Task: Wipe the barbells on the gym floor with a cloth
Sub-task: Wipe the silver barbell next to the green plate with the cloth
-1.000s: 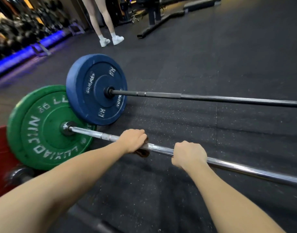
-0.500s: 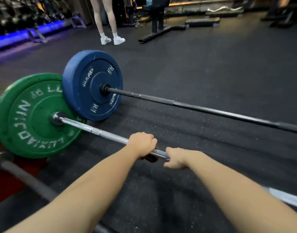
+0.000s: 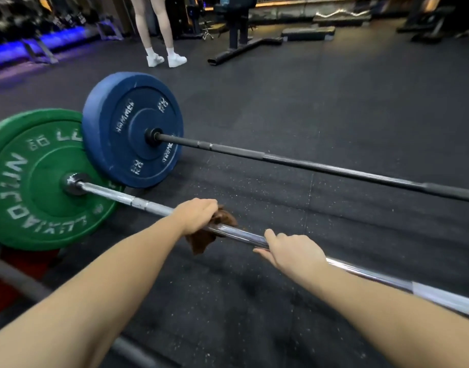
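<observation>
The chrome barbell (image 3: 241, 236) lay on the speckled black rubber floor (image 3: 281, 102). Its long axis ran from a green bumper plate (image 3: 28, 187) at the left down toward the near right. The shaft was smooth, bright steel and round in section.

The left hand (image 3: 197, 215) was curled over a crumpled brown cloth (image 3: 201, 241), clamping it round the shaft. The right hand (image 3: 294, 252) gripped the bare shaft just beside it, thumb beneath.

Beyond lay a matt black barbell (image 3: 307, 163), roughly parallel, with a scuffed blue plate (image 3: 127, 123) that overlapped the green one. A person in white shoes (image 3: 167, 59) stood near the floor's far edge.
</observation>
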{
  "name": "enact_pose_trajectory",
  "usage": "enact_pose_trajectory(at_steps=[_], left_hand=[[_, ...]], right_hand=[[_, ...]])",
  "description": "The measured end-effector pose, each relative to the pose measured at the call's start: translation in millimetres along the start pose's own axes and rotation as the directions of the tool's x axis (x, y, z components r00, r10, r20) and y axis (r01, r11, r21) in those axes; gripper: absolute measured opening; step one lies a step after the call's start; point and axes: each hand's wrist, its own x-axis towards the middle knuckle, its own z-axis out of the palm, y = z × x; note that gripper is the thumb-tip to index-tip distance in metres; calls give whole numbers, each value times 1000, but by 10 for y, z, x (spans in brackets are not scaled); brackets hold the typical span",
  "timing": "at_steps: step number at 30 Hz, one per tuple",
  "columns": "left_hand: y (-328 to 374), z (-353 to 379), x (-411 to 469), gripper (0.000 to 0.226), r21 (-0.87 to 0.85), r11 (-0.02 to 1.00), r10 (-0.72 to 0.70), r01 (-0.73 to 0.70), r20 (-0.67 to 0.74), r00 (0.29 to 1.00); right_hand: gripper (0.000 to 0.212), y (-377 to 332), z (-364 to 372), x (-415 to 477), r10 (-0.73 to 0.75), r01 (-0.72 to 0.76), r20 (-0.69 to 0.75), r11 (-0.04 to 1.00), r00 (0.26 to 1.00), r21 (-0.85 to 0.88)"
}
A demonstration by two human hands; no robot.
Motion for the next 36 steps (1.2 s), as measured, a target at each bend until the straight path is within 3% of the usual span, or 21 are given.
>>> enact_pose_trajectory(at_steps=[9,12,15,21,23,27,29,33,36], left_hand=[[-542,-258,15,51,33,988,-155,152,119,981],[-451,-250,71,37,123,979,-175,162,103,979],[-249,-138,134,22,176,980,-104,91,69,992],[-72,7,131,16,173,985,-4,13,-54,999],[-73,30,100,18,137,990,-8,21,-95,995],[-24,16,78,31,-276,951,-187,136,-166,968],[-42,-5,87,30,-398,901,-271,173,-206,940],[-266,-110,127,23,-548,819,-402,169,-338,851],[-546,-217,113,32,-633,766,-449,117,-395,802]], right_hand=[[50,-8,199,16,48,-50,-136,999,990,-17],[50,-1,155,14,58,-60,-158,998,986,-7],[51,-1,158,27,73,-70,-160,997,984,26],[49,6,194,15,69,-71,-90,997,994,-26],[49,13,191,15,68,-69,-84,997,994,-15],[50,7,171,7,76,-78,-43,996,996,-33],[54,-6,179,5,46,-54,-103,995,994,-78],[53,-13,188,-13,35,-39,-89,999,995,-38],[55,-3,176,-10,36,-39,-96,999,995,-37]])
